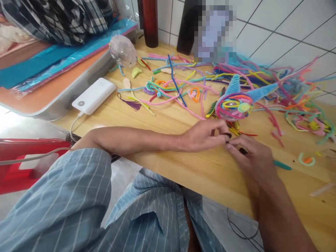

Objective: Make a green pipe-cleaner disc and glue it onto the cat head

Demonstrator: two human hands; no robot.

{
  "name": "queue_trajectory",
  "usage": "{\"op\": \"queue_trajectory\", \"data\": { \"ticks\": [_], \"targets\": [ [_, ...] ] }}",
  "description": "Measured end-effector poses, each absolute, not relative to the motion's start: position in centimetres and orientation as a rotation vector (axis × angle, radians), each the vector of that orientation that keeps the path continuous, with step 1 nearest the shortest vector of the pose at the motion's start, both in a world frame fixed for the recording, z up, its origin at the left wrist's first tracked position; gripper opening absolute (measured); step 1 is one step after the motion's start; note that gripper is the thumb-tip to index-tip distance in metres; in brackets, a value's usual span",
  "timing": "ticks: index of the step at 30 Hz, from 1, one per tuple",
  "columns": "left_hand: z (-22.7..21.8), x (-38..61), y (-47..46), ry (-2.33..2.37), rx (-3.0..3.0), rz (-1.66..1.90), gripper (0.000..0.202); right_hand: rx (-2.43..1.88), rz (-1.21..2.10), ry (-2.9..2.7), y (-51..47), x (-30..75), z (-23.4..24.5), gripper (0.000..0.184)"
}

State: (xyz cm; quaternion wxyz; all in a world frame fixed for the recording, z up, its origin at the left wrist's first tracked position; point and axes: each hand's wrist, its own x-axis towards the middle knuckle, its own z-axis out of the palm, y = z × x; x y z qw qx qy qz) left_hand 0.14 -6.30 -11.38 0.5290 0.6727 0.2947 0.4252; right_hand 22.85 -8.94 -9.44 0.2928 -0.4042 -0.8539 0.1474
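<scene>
My left hand point(207, 135) rests on the wooden table point(183, 164), fingers pinched round a small dark piece point(228, 135) that I cannot name. My right hand point(253, 157) meets it from the right, fingertips closed on the same dark piece. Just beyond both hands lies a round ornament wound with coloured pipe cleaners point(233, 105), with two blue fuzzy cones sticking out of it. A teal stick point(282, 165) lies beside my right hand.
Loose pipe cleaners point(178, 84) in many colours cover the far half of the table. A white power bank point(93, 95) with a cable lies at the left, a clear faceted ball point(123, 50) behind it. Two dark bottles point(150, 21) stand by the tiled wall.
</scene>
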Motion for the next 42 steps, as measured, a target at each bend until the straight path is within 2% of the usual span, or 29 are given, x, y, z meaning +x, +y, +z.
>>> {"op": "queue_trajectory", "data": {
  "ticks": [4, 10, 16, 19, 22, 29, 34, 38, 42],
  "targets": [
    [-9.2, 0.1, -5.8, 0.680, 1.162, 1.154, 0.021, -1.115, 0.472, -2.162, -9.6, 21.9, -8.2, 0.017],
    [-7.6, -1.1, -3.4, 0.759, 1.061, 1.180, 0.013, -1.142, 0.563, -2.109, -10.0, 21.4, -8.2, 0.020],
    [-7.7, -1.8, -2.8, 0.738, 1.417, 1.211, 0.012, -1.239, 0.642, -2.114, -9.6, 22.0, -8.5, 0.020],
    [-7.9, -1.7, -4.2, 0.678, 1.828, 1.053, 0.023, -1.242, 0.622, -2.203, -9.5, 21.8, -8.6, 0.019],
    [-8.6, -1.4, -4.9, 0.676, 2.092, 0.870, 0.021, -1.184, 0.555, -2.297, -9.5, 21.5, -8.8, 0.023],
    [-9.4, -0.9, -3.7, 0.756, 1.534, 0.818, 0.020, -1.191, 0.588, -2.323, -9.9, 21.4, -8.9, 0.021],
    [-9.0, -0.9, -3.2, 0.862, 1.222, 0.940, 0.008, -1.258, 0.585, -2.256, -9.9, 21.7, -8.7, 0.021],
    [-9.4, -1.0, -3.0, 0.808, 1.299, 0.907, 0.011, -1.249, 0.567, -2.253, -9.9, 21.7, -8.8, 0.021],
    [-10.2, -1.4, -3.1, 0.829, 1.861, 0.784, 0.011, -1.225, 0.547, -2.271, -9.9, 21.8, -9.0, 0.018]
  ]
}}
